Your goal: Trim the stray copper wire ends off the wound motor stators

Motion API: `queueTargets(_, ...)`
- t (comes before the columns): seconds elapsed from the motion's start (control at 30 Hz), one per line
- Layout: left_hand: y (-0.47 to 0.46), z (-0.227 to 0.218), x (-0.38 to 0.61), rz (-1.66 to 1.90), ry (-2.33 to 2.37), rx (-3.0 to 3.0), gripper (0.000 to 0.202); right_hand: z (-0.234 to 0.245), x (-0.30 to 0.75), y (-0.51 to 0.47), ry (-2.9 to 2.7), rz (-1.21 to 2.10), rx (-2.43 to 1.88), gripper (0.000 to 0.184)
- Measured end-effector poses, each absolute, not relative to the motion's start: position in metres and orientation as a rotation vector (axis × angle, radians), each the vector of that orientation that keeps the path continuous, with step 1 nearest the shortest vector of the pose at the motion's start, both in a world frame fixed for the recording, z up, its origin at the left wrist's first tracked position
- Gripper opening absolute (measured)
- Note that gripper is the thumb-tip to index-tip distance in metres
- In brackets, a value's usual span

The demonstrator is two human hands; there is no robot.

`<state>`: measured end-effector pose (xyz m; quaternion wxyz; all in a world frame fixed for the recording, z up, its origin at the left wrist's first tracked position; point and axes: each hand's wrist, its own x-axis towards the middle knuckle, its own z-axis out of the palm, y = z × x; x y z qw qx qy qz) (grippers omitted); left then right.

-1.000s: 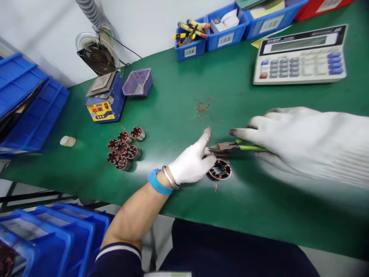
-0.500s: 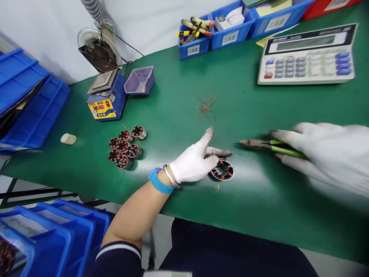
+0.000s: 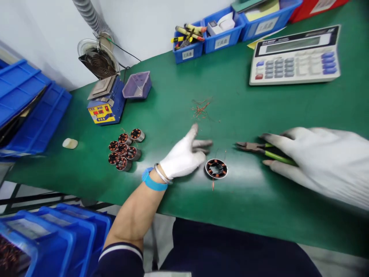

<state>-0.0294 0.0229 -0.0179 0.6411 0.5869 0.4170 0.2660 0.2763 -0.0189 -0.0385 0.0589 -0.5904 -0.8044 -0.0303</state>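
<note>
A motor stator (image 3: 216, 169) stands on the green mat, a round metal ring with black and copper windings inside and thin wire ends sticking out. Just left of it is my left hand (image 3: 184, 154), in a white glove, fingers spread and holding nothing, a small gap from the ring. To the right, my gloved right hand (image 3: 305, 154) grips green-handled cutting pliers (image 3: 253, 147), whose jaws point left toward the stator. Beyond my left hand lies a small heap of copper wire clippings (image 3: 201, 109). Several more stators (image 3: 123, 149) stand grouped to the left.
A blue heated unit (image 3: 105, 102) and a purple tray (image 3: 137, 85) stand at the back left. Blue bins (image 3: 188, 54) line the wall. A large calculator (image 3: 294, 57) lies at the back right. Blue crates (image 3: 52, 238) are below the table's left edge.
My left hand has drawn left off the stator, which now shows whole. My right hand stays on the pliers beside it. The whole view has shifted slightly.
</note>
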Motion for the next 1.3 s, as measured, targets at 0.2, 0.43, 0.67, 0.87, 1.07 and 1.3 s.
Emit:
queueTargets(0.2, 0.040, -0.003, -0.044, 1.081, 1.642, 1.756, 0.070, -0.023, 0.212, -0.026, -2.437, -0.217, -1.035, 0.037)
queueTargets(0.43, 0.053, 0.039, -0.098, 0.301, 2.635, 1.885, 0.054, -0.014, 0.189, -0.028, -2.326, -0.191, -0.980, 0.008)
queueTargets(0.67, 0.061, 0.040, -0.112, -0.011, 2.535, 1.734, 0.050, -0.026, 0.279, -0.052, -2.051, -0.094, -1.537, 0.019)
queueTargets(0.87, 0.057, 0.040, -0.102, -0.125, 2.532, 1.836, 0.042, -0.046, 0.247, -0.051, -2.174, 0.082, -1.647, 0.062)
queueTargets(1.07, 0.054, 0.043, -0.091, -0.229, 2.570, 1.864, 0.039, -0.042, 0.212, -0.035, -1.956, 0.102, -1.605, 0.028)
queueTargets(1.3, 0.052, 0.045, -0.093, -0.261, 2.525, 1.872, 0.054, -0.024, 0.213, -0.045, -2.156, -0.064, -1.379, 0.009)
